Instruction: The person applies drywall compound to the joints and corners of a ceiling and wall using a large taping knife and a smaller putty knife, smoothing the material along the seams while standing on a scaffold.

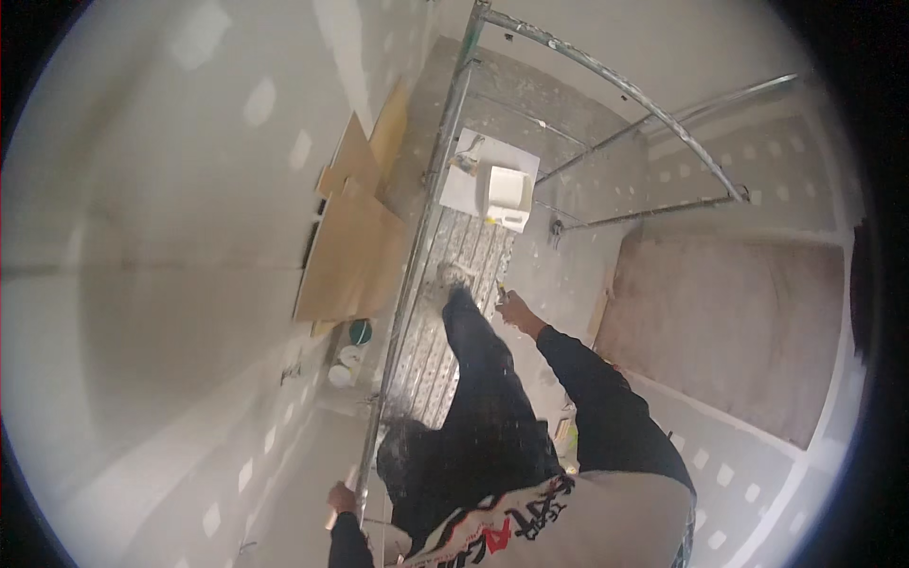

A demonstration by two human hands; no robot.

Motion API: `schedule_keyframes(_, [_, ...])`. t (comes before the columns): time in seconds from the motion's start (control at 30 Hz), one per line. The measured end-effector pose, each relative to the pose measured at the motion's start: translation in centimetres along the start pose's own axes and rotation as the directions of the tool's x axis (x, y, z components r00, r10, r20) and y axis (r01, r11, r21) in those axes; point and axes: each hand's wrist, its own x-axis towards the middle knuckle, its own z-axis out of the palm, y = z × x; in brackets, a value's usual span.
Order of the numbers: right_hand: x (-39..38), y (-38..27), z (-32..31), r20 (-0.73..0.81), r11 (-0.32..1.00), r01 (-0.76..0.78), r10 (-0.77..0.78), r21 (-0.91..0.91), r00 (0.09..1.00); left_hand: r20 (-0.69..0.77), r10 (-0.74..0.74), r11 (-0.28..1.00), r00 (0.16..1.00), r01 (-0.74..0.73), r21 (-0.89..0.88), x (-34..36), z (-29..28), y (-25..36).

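Note:
My left hand [341, 497] is low in the view, closed around the upright metal rail [409, 284] of a scaffold. My right hand [517, 309] reaches forward at arm's length in a dark sleeve and grips a small tool with a yellow handle [501, 292]. My leg in dark, dust-marked trousers stretches ahead, and its shoe [454, 275] rests on the perforated metal scaffold platform [473, 251]. The right hand hangs just right of the shoe, over the platform's edge.
A white tub [507, 197] stands on a white board [462, 185] at the platform's far end. Brown sheets [352, 248] lean on the left wall, with small round containers [352, 358] on the floor below. Curved scaffold bars [653, 104] cross the top. Patched plasterboard walls surround everything.

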Motion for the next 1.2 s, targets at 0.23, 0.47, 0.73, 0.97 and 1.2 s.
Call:
schedule_keyframes(0.23, [26.6, -4.1, -0.3, 0.091, 0.585, 0.286, -0.34, -0.759, 0.936, -0.362, 0.299, 0.888, 0.883, -0.396, -0.233, 14.0, -16.4, 18.1])
schedule_keyframes(0.47, [48.0, -7.8, -8.6, 0.227, 0.111, 0.301, -0.431, -0.947, 0.873, -0.787, 0.155, 0.663, 0.597, -0.653, -0.365, 31.4, -26.0, 49.5])
schedule_keyframes(0.73, [56.2, -13.7, -13.3, 0.05, 0.156, 0.105, -0.321, -0.982, 0.946, -0.71, 0.524, 0.406, 0.47, -0.871, -0.278, 31.7, -29.8, 68.9])
schedule_keyframes(0.97, [61.6, -18.4, -10.5, 0.143, -0.078, 0.12, -0.514, -0.99, 0.846, -0.646, 0.518, 0.484, 0.561, -0.815, -0.32, 31.0, -28.2, 64.9])
schedule_keyframes(1.2, [69.2, -18.0, -11.8, 0.153, -0.143, 0.095, -0.48, -0.985, 0.864, -0.663, 0.422, 0.472, 0.618, -0.774, -0.422, 30.1, -27.3, 67.9])
